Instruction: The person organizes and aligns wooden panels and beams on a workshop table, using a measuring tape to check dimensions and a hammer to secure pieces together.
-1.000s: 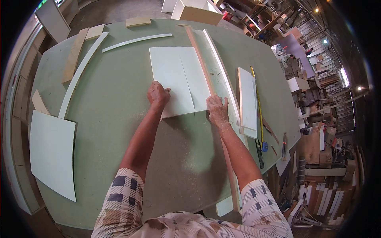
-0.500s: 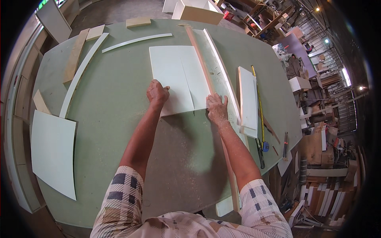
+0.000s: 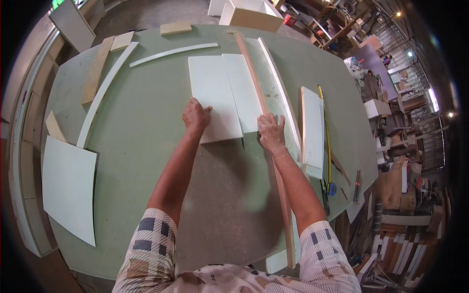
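Note:
Two white boards lie side by side in the middle of the table, a left board [image 3: 213,97] and a narrower right board [image 3: 245,93], its ends set farther away. My left hand [image 3: 196,116] is closed on the left board's outer edge near its front corner, thumb over the top. My right hand [image 3: 271,132] lies palm down over a long wooden strip [image 3: 252,68], fingers spread, beside the right board's near corner. The strip runs along that board's right side and passes under my right hand and forearm. Sawdust clings to my right forearm.
A white-edged strip [image 3: 278,80] and a short white board [image 3: 312,129] lie to the right, with a tape measure [image 3: 331,189] and pliers [image 3: 357,185]. On the left are a curved white strip [image 3: 105,97], a white panel [image 3: 70,188] and a wood offcut [image 3: 97,71].
The right board has slid away from me along the wooden strip, past the left board's far end; a step now shows between them. Both hands have kept about the same places. The view has shifted slightly.

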Tool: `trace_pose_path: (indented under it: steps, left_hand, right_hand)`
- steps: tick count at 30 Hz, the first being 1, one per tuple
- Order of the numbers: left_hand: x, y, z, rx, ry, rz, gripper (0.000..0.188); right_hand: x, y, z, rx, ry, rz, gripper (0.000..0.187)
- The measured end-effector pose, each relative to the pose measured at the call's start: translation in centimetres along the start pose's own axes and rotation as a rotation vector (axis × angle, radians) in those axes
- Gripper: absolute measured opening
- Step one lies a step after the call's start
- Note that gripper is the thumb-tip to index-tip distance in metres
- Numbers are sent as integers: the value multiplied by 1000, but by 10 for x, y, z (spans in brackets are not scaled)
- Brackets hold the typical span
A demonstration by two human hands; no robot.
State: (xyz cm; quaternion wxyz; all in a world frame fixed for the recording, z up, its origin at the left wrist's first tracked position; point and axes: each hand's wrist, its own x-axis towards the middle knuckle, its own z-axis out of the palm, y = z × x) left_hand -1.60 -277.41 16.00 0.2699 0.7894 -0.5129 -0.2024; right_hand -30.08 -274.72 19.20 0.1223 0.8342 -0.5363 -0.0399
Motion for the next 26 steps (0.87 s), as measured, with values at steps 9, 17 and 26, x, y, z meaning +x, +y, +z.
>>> trace_pose_path:
  steps: [9, 17, 26]
  left_hand:
    - [-91, -21, -21, 90, -52, 536, 82]
    - [-81, -72, -65, 349, -38, 512, 70]
    - [-42, -137, -220, 248, -38, -253, 58]
  right_hand:
    - [107, 34, 17, 2, 29, 39, 45]
    - [193, -13, 12, 284, 22, 263, 51]
    - [275, -16, 154, 617, -318, -196, 88]
